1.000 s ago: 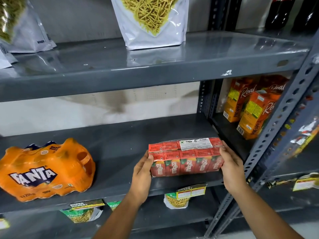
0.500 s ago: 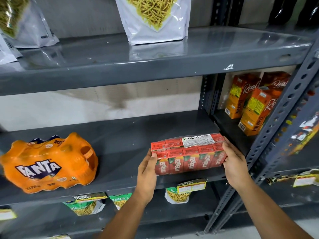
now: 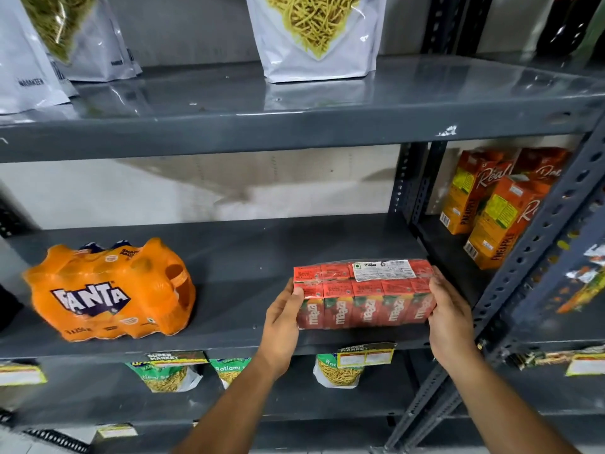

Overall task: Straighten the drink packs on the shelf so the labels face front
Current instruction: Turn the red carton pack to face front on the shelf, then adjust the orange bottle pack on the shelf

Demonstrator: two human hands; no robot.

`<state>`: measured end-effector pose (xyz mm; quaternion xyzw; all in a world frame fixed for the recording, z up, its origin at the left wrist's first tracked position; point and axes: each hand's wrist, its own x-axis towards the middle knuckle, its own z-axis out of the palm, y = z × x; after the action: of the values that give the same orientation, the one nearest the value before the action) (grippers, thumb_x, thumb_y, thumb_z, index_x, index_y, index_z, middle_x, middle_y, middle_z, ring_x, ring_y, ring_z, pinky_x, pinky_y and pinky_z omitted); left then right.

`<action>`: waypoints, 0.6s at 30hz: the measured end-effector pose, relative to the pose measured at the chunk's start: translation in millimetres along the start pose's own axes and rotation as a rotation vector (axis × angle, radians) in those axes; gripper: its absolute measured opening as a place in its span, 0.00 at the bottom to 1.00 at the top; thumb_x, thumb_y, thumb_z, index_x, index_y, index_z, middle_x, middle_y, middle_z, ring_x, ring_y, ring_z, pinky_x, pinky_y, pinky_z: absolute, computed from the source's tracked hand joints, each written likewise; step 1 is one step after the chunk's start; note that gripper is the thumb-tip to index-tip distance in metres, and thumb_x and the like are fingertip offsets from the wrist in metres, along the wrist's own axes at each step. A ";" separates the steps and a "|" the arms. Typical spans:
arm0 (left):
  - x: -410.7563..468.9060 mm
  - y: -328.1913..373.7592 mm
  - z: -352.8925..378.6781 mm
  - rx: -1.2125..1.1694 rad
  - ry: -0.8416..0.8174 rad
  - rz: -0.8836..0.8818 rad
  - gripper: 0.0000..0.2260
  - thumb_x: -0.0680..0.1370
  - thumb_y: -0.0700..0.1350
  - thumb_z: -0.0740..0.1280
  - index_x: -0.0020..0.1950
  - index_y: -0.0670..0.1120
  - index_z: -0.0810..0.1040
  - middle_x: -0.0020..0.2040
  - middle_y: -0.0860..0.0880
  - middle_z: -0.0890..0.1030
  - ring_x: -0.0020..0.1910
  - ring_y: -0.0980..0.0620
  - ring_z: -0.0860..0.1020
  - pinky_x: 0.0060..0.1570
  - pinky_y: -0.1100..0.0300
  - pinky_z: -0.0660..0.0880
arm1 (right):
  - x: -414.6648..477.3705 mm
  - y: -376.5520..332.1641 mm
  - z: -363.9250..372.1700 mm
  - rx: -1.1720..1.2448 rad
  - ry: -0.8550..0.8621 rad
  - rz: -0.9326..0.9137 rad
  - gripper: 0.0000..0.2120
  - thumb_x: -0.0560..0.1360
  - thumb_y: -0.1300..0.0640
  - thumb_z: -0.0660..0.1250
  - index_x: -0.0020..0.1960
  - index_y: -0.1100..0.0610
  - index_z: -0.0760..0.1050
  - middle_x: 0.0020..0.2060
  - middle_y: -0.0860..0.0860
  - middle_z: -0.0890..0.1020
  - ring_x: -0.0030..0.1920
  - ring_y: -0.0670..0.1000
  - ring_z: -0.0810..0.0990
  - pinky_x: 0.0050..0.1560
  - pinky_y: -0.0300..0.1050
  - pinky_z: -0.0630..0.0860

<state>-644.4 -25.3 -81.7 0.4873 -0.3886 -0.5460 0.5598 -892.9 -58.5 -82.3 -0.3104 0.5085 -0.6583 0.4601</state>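
Note:
A shrink-wrapped red Maaza drink pack [image 3: 363,294] sits near the front right of the grey middle shelf [image 3: 248,257], its labels facing front and a white sticker on top. My left hand [image 3: 281,317] presses its left end and my right hand [image 3: 450,314] presses its right end, so both hands grip the pack. An orange Fanta multipack [image 3: 108,290] rests at the shelf's left, turned slightly, its logo facing front.
Orange Real pineapple juice cartons [image 3: 497,208] stand in the bay to the right, behind a perforated grey upright [image 3: 537,244]. White snack bags [image 3: 316,34] stand on the shelf above. Snack packets [image 3: 167,376] and price tags hang below the shelf edge.
The Maaza pack has stayed between my hands and its front looks squarer to the shelf edge. The view has shifted slightly, with the Fanta pack drifting right in frame.

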 end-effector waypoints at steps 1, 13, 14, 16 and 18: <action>-0.8 0.2 -1.2 0.012 -0.011 0.003 0.15 0.81 0.50 0.61 0.65 0.49 0.79 0.54 0.50 0.87 0.52 0.55 0.84 0.45 0.67 0.80 | -1.8 0.4 1.2 -0.029 0.014 -0.033 0.12 0.80 0.54 0.62 0.61 0.46 0.76 0.64 0.51 0.79 0.65 0.50 0.76 0.70 0.56 0.68; -81.8 19.1 -182.3 0.415 0.796 0.569 0.23 0.82 0.49 0.54 0.76 0.42 0.63 0.75 0.57 0.69 0.70 0.71 0.65 0.65 0.79 0.60 | -125.1 15.0 126.7 -0.468 -0.622 -0.847 0.23 0.80 0.48 0.60 0.74 0.50 0.64 0.74 0.52 0.68 0.75 0.54 0.64 0.74 0.48 0.61; -76.3 31.4 -212.6 0.356 0.871 0.522 0.23 0.82 0.48 0.55 0.76 0.43 0.62 0.74 0.59 0.70 0.66 0.73 0.68 0.62 0.80 0.62 | -138.8 21.3 149.3 -0.486 -0.686 -0.753 0.24 0.80 0.45 0.59 0.74 0.46 0.63 0.75 0.47 0.67 0.76 0.49 0.63 0.73 0.42 0.60; -60.2 55.9 -269.8 0.251 0.986 0.381 0.22 0.83 0.50 0.55 0.77 0.45 0.62 0.76 0.49 0.68 0.70 0.60 0.68 0.67 0.70 0.63 | -160.4 38.8 194.5 -0.555 -0.780 -0.583 0.25 0.78 0.39 0.58 0.73 0.40 0.58 0.76 0.41 0.62 0.76 0.41 0.58 0.73 0.36 0.57; -40.3 77.5 -308.3 0.158 0.975 0.245 0.22 0.82 0.55 0.55 0.74 0.47 0.68 0.75 0.47 0.69 0.71 0.52 0.68 0.68 0.62 0.63 | -172.1 58.4 235.0 -0.565 -0.788 -0.431 0.27 0.77 0.37 0.58 0.73 0.39 0.55 0.76 0.40 0.59 0.76 0.40 0.57 0.74 0.39 0.57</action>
<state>-332.2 46.4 -71.4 0.6774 -0.1765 -0.1542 0.6973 -603.9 6.4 -59.7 -0.7436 0.3791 -0.4089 0.3690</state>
